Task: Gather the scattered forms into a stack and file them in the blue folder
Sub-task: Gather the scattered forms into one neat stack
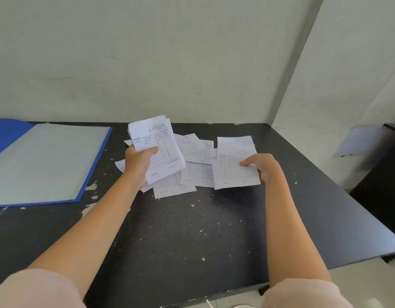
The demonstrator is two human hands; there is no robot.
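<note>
- White paper forms: left hand (138, 161) is gripping a small stack (161, 143), thumb lying across the printed face, stack raised off the pile and tilting toward the camera. Probably keeping collected sheets apart from loose ones.
- Right hand (262, 166) is pinching a single form (233, 167) by its right edge, fingers curling over the top. The form is sitting just right of the pile; whether it is lifting off the counter I cannot tell. Likely the next sheet going onto the stack.
- Loose forms (197, 172) are lying overlapped between the two hands, some running under the held stack. Gathering is looking partly done, with several sheets waiting.
- Blue folder (5, 132) is lying open at the far left, well apart from the pile, with a pale inner sheet (47, 161) facing up. It seems to be waiting open so the finished stack can go straight in.
- Black counter (192, 230) is looking matte, showing white flecks all over and chipped patches near the folder's near edge.
- Pale wall (147, 52) is running behind, and a pale panel (336, 74) is angling in at right, making a corner.
- Second dark surface (381, 185) is sitting far right; something pale and blurred beside it, cannot tell what.
- Pink sleeves (36, 290) are showing at the near edge.
</note>
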